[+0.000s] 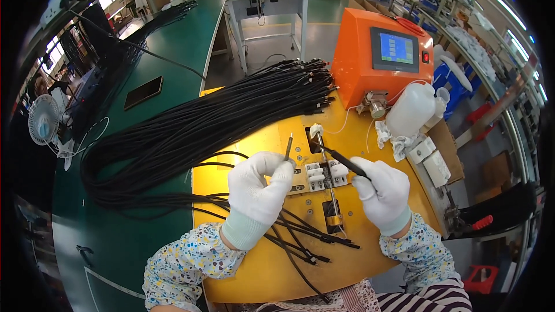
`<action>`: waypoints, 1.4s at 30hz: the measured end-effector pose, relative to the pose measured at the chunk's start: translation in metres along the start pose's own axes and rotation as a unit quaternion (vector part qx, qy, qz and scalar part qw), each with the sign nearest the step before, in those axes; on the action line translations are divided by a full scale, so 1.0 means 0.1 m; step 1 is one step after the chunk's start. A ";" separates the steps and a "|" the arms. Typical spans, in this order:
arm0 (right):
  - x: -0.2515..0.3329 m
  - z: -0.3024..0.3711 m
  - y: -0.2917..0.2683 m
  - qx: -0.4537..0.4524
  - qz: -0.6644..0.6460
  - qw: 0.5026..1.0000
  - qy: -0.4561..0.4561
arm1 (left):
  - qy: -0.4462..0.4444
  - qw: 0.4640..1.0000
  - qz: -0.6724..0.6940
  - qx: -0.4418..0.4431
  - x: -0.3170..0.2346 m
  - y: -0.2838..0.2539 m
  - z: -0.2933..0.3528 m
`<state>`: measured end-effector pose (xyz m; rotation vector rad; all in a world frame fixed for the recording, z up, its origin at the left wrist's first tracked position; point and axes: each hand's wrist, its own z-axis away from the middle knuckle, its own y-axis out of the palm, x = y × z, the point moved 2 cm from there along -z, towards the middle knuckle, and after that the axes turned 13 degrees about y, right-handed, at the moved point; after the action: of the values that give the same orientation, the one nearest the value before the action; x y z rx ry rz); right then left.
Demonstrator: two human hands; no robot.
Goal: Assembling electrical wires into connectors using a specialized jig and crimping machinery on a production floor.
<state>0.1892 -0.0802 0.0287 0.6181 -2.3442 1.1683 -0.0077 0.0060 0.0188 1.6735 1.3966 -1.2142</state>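
Observation:
My left hand (260, 188), in a white glove, pinches a black cable (288, 149) near its end. The cable's thin pale tip points up. My right hand (381, 190), gloved as well, grips a slim black tool (345, 162). It has a thick handle and a narrow dark end slanting up to the left; its exact kind I cannot tell. Both hands are above the yellow worktop (272, 133). Between them lies a metal fixture with white clamp blocks (315, 177) and a slender rod. Beneath my left hand, several black cable ends (312, 237) fan out to the right.
A large bundle of black cables (202, 124) curves across the yellow top and green table (173, 40). Beyond the fixture stands an orange machine (354, 46) with a screen, beside a white plastic bottle (411, 110). A phone (143, 93) and white fan (44, 119) are at left.

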 end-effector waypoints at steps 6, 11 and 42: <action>0.00 0.00 -0.02 0.037 -0.017 0.999 0.013 | -0.096 0.995 0.027 0.008 -0.09 -0.03 0.03; 0.00 0.01 -0.01 0.067 0.014 0.998 0.002 | -0.096 0.994 0.050 0.011 -0.08 -0.01 0.04; -0.27 -0.56 -0.21 -0.096 0.025 0.993 -0.071 | -0.100 0.982 0.156 0.036 -0.13 0.02 0.01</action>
<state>0.2328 -0.0402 0.0569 0.5952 -2.5678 0.9316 -0.0066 0.0001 0.0300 1.6912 0.9396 -1.2225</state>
